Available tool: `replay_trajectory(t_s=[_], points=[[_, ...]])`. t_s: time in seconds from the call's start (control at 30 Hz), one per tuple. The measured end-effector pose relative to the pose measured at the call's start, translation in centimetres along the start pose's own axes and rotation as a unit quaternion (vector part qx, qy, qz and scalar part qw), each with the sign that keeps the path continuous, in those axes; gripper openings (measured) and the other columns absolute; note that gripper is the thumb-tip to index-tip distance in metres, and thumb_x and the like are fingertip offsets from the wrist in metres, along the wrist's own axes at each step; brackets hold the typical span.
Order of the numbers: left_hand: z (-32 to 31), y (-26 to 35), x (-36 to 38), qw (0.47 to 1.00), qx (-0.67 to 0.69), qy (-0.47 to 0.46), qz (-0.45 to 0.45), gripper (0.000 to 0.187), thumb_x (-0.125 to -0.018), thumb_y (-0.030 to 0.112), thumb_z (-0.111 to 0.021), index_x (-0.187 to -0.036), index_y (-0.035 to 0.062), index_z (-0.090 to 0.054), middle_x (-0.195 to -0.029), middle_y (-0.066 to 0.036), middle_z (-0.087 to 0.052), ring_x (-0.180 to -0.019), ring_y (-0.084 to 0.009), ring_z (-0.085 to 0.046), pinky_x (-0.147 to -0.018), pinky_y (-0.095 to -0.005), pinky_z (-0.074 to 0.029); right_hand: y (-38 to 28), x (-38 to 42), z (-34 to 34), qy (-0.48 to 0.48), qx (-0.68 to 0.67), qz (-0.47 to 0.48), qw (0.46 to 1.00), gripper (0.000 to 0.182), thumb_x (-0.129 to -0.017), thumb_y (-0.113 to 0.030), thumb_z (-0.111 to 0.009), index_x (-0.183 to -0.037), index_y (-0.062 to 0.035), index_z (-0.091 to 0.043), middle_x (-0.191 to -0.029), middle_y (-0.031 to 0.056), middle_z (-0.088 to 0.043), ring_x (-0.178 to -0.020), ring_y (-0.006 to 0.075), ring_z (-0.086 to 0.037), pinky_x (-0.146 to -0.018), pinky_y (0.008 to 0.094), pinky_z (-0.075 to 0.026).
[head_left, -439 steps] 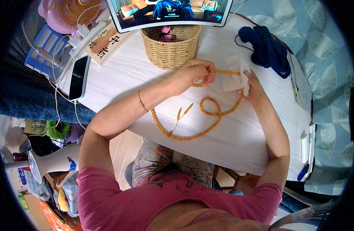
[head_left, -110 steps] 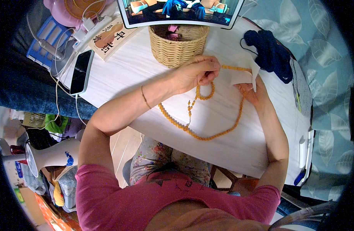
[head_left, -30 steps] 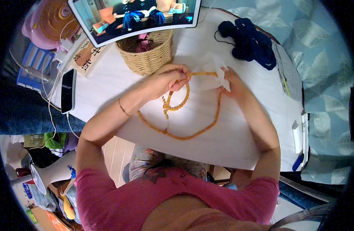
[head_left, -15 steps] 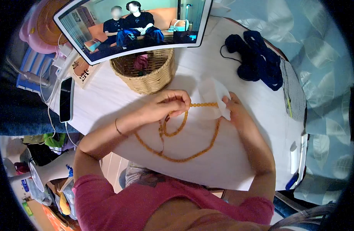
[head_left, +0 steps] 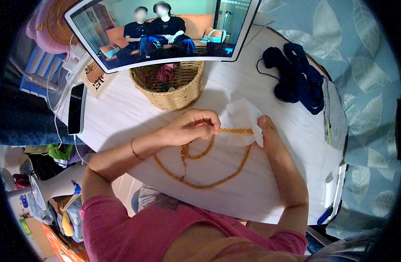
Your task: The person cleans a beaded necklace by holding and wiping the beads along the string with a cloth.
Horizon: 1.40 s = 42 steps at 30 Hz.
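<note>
A long string of amber-yellow beads (head_left: 203, 187) runs between my hands and loops down over the white tabletop. My left hand (head_left: 195, 127) is closed, pinching the strand between thumb and fingers. A short stretch of it is drawn straight to the right, where a thin white tissue (head_left: 244, 112) lies against the beads. My right hand (head_left: 270, 133) grips the tissue by its right side, thumb on top; its other fingers are mostly hidden. A smaller loop and a thin tail of the string hang below my left hand.
Behind my hands stands a wicker basket (head_left: 176, 98) under a tablet (head_left: 165, 35) playing a video. Dark blue yarn (head_left: 296, 81) and grey knitting (head_left: 335, 111) lie at the right. A phone (head_left: 76, 109) with a cable lies at the left edge.
The whole view has shifted, so the table and hands sit slightly lower. Both hands keep their holds, and the tissue's upper part has changed shape a little.
</note>
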<state>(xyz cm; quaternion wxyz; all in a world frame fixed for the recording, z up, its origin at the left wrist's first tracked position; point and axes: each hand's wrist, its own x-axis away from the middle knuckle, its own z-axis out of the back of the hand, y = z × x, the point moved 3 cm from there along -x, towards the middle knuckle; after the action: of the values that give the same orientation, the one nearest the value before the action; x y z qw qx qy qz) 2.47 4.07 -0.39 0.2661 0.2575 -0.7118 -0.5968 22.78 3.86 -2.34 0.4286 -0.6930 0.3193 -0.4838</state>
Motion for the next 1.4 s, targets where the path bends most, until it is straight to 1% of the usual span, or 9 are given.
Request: replay_trajectory(t_s=[0.1,0.17,0.3,0.5,0.7,0.87,1.2,1.3,1.4], points=[[-0.3,-1.1,-0.2,0.999,0.027,-0.018,-0.008,0.008,-0.077,0.008,-0.043,-0.081,0.0033,-0.048,-0.069,0.003,-0.045,-0.058,-0.0035,-0.037,-0.052,-0.0167,-0.031,0.2,0.1,-0.4,0.116,0.025,0.014,0.993,0.05,-0.075,-0.049,-0.042,-0.083,-0.0013,-0.053,-0.073,0.005,-0.055,-0.062,0.0133,-0.05,-0.055,0.0253,-0.04],[-0.1,-1.3,-0.2,0.999,-0.028,-0.026,-0.005,0.008,-0.078,0.008,-0.043,-0.081,0.0024,-0.048,-0.068,0.002,-0.046,-0.054,-0.0022,-0.033,-0.046,-0.0158,-0.026,1.7,-0.8,0.7,0.016,0.062,0.034,0.997,0.049,-0.077,-0.047,-0.041,-0.081,-0.0002,-0.053,-0.066,0.0047,-0.054,-0.058,0.0134,-0.049,-0.054,0.0259,-0.04],[-0.3,-0.3,0.4,0.991,0.125,-0.006,0.043,0.013,-0.079,0.014,-0.045,-0.082,0.0025,-0.048,-0.065,0.003,-0.044,-0.051,-0.0017,-0.029,-0.043,-0.0162,-0.023,1.7,-1.2,0.0,-0.109,0.176,0.059,0.977,0.047,-0.078,-0.044,-0.042,-0.086,0.0005,-0.054,-0.067,0.0056,-0.055,-0.06,0.0112,-0.052,-0.048,0.0212,-0.039],[-0.7,1.4,0.9,0.992,0.115,-0.022,0.037,0.019,-0.081,0.022,-0.047,-0.084,0.0033,-0.049,-0.065,0.004,-0.044,-0.052,-0.0014,-0.029,-0.042,-0.0164,-0.022,-0.6,0.0,-3.0,-0.183,0.232,0.164,0.941,0.051,-0.072,-0.044,-0.05,-0.092,0.0028,-0.051,-0.084,0.007,-0.053,-0.078,0.0123,-0.048,-0.068,0.0241,-0.037],[-1.1,1.5,0.9,0.996,0.081,-0.004,0.023,0.019,-0.081,0.021,-0.047,-0.087,0.0025,-0.049,-0.069,0.003,-0.045,-0.058,-0.0025,-0.036,-0.048,-0.0157,-0.029,-0.4,1.0,-4.5,-0.218,0.064,0.135,0.965,0.085,-0.06,-0.054,-0.058,-0.118,-0.0004,-0.028,-0.108,0.0084,-0.042,-0.097,0.0157,-0.041,-0.078,0.0265,-0.034],[-1.5,-0.2,0.4,0.999,0.033,-0.026,-0.017,0.02,-0.08,0.019,-0.049,-0.09,0.0011,-0.05,-0.072,0.002,-0.047,-0.063,-0.0046,-0.041,-0.056,-0.0172,-0.035,-1.2,1.4,-5.3,-0.157,0.137,0.149,0.967,0.088,-0.063,-0.048,-0.057,-0.125,-0.0038,-0.014,-0.112,0.0114,-0.042,-0.099,0.0205,-0.042,-0.083,0.0294,-0.032],[-2.1,1.4,0.9,1.0,0.014,-0.008,-0.023,0.016,-0.082,0.013,-0.045,-0.088,-0.0008,-0.049,-0.065,0.001,-0.047,-0.053,-0.0041,-0.038,-0.049,-0.0173,-0.032,-1.1,1.1,-4.4,-0.13,0.41,0.115,0.896,0.038,-0.075,-0.031,-0.05,-0.103,-0.0043,-0.047,-0.07,0.0178,-0.055,-0.063,0.0232,-0.056,-0.058,0.0316,-0.041],[-1.9,1.7,1.0,0.997,0.055,0.016,-0.042,0.017,-0.083,0.016,-0.043,-0.087,-0.0002,-0.049,-0.06,0.003,-0.043,-0.049,-0.0031,-0.033,-0.044,-0.0163,-0.027,-1.6,1.7,-5.0,-0.162,0.342,0.158,0.912,0.038,-0.076,-0.032,-0.05,-0.097,-0.0005,-0.049,-0.071,0.0142,-0.057,-0.061,0.0209,-0.056,-0.058,0.0305,-0.042],[-1.4,1.6,1.4,0.983,0.177,0.025,-0.045,0.02,-0.084,0.019,-0.04,-0.084,0.0011,-0.048,-0.053,0.005,-0.033,-0.045,-0.0023,-0.025,-0.04,-0.016,-0.019,-0.9,2.3,-3.7,-0.165,0.156,0.016,0.974,0.04,-0.077,-0.034,-0.048,-0.098,-0.0003,-0.049,-0.078,0.0111,-0.058,-0.068,0.0214,-0.055,-0.06,0.0307,-0.042]])
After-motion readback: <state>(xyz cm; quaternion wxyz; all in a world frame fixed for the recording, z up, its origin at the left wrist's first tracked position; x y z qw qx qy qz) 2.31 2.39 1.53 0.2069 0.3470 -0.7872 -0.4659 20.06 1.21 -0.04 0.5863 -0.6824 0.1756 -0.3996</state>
